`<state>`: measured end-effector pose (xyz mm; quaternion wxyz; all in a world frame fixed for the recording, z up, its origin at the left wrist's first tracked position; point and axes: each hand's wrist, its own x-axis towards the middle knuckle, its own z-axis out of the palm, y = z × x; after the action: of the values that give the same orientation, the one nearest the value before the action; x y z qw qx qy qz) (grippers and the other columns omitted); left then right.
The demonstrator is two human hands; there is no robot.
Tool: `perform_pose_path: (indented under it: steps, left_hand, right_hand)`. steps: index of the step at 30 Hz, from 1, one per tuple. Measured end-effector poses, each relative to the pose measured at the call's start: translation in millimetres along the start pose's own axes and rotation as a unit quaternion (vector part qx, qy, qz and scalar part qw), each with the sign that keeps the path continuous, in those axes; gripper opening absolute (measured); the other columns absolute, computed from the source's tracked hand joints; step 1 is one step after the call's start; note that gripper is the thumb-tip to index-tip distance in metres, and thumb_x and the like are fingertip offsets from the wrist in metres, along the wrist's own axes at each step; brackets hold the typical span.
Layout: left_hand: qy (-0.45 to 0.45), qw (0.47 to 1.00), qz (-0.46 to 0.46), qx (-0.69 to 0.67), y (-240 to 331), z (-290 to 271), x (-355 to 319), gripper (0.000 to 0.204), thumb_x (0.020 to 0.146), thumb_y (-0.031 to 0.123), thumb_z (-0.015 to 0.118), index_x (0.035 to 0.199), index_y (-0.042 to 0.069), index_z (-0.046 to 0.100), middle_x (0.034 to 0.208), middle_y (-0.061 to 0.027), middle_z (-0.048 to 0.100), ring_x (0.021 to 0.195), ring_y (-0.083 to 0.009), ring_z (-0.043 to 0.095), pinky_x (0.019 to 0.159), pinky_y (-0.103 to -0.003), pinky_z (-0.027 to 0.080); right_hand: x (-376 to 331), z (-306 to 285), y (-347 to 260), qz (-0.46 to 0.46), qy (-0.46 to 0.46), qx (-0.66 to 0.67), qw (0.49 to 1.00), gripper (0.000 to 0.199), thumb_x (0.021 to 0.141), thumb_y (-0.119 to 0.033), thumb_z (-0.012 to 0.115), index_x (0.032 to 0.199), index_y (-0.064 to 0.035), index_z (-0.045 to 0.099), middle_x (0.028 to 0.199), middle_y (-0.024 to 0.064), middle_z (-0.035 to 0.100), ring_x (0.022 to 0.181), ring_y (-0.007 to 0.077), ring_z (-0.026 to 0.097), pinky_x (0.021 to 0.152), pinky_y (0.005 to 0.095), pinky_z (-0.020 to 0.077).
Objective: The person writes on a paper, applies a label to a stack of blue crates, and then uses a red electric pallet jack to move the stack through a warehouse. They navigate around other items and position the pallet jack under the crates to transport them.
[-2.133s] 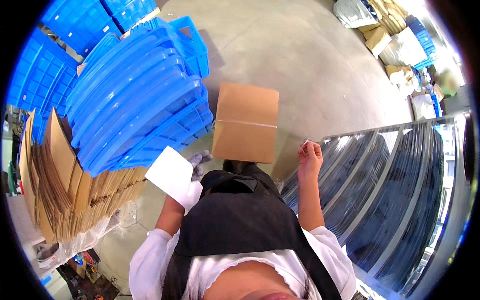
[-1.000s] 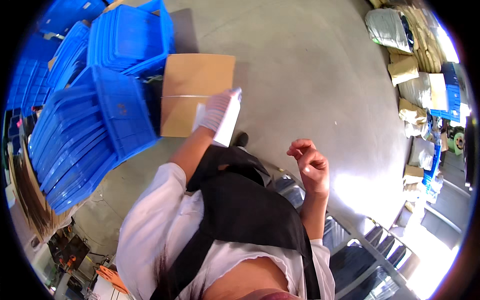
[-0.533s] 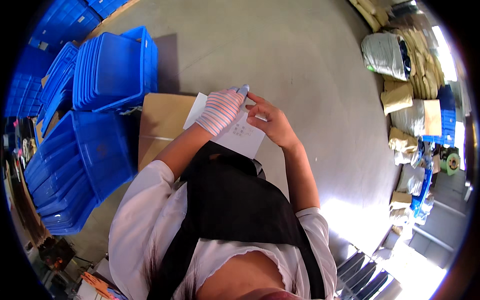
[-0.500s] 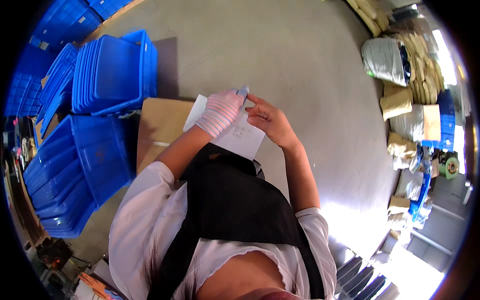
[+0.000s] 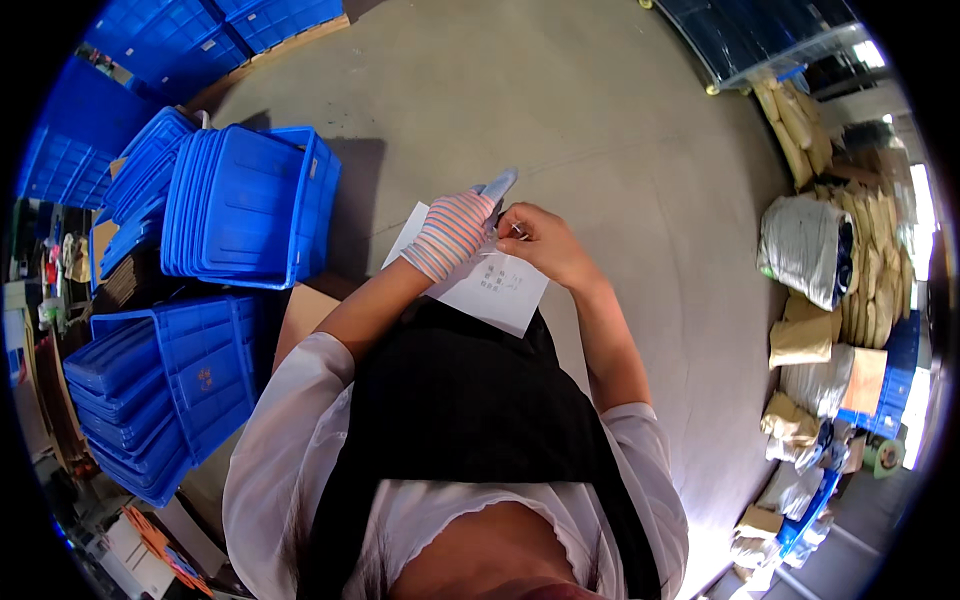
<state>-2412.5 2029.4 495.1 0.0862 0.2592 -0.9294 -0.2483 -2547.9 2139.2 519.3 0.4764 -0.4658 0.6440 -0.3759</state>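
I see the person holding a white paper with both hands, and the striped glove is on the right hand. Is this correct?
Not quite: the striped glove is on the left hand, and the right hand is bare. The head view shows this. Both hands do hold the white paper.

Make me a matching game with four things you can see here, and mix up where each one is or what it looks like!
Things:
1. left hand
2. right hand
3. white paper
4. blue crates

Descriptions:
A. stacked on the floor to the person's left
B. bare, fingers at the paper's top edge
C. wears a striped knit glove
D. held in front of the black apron, with some writing on it

Pairs: 1-C, 2-B, 3-D, 4-A
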Motion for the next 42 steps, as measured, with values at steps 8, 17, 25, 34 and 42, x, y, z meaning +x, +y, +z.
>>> perform_pose_path:
  steps: [8, 17, 25, 34, 42]
  left_hand:
    - [0.097, 0.993, -0.038, -0.063, -56, -17, 185, 0.056, 0.086, 0.011, 0.050, 0.140, 0.017, 0.035, 0.093, -0.0170, 0.064, 0.073, -0.0316, 0.062, 0.066, -0.038, 0.051]
    - [0.051, 0.992, -0.081, -0.081, -130, -122, 317, 0.067, 0.083, 0.033, 0.062, 0.140, 0.013, 0.033, 0.108, -0.0137, 0.063, 0.106, -0.0310, 0.056, 0.104, -0.046, 0.031]
    - [0.030, 0.984, -0.174, -0.035, -248, -143, 436, 0.078, 0.079, 0.019, 0.062, 0.144, 0.015, 0.020, 0.077, -0.0105, 0.067, 0.083, -0.0292, 0.063, 0.107, -0.044, 0.027]
    - [-0.046, 0.982, -0.181, 0.039, -383, -225, 642, 0.085, 0.080, 0.018, 0.061, 0.147, 0.015, 0.009, 0.089, -0.0063, 0.070, 0.090, -0.0252, 0.064, 0.108, -0.041, 0.026]
    - [-0.020, 0.984, -0.159, 0.075, -506, -279, 801, 0.084, 0.076, 0.004, 0.053, 0.148, 0.017, 0.011, 0.081, -0.0106, 0.066, 0.085, -0.0280, 0.063, 0.109, -0.043, 0.027]
  right_hand:
    - [180, -122, -6, -0.043, -0.041, -0.050, 0.997, 0.017, 0.074, -0.001, 0.064, 0.086, -0.0012, 0.052, 0.077, 0.0053, 0.061, 0.074, 0.0155, 0.061, 0.069, 0.0293, 0.0484]
    - [384, -215, -49, -0.105, -0.141, -0.158, 0.972, 0.016, 0.074, -0.001, 0.061, 0.088, -0.0043, 0.052, 0.076, 0.0096, 0.063, 0.073, 0.0217, 0.064, 0.067, 0.0317, 0.0487]
    - [588, -238, -64, -0.189, -0.187, -0.222, 0.938, 0.036, 0.073, -0.007, 0.067, 0.107, -0.0077, 0.055, 0.076, 0.0083, 0.064, 0.071, 0.0222, 0.064, 0.065, 0.0334, 0.0498]
    - [813, -319, -74, -0.117, -0.063, -0.097, 0.986, 0.034, 0.074, -0.009, 0.075, 0.103, -0.0024, 0.058, 0.078, 0.0025, 0.064, 0.070, 0.0078, 0.059, 0.064, 0.0243, 0.0487]
    - [1007, -354, -99, -0.130, 0.000, -0.030, 0.991, 0.010, 0.078, -0.006, 0.070, 0.083, -0.0005, 0.063, 0.072, -0.0001, 0.063, 0.066, 0.0047, 0.055, 0.061, 0.0212, 0.0458]
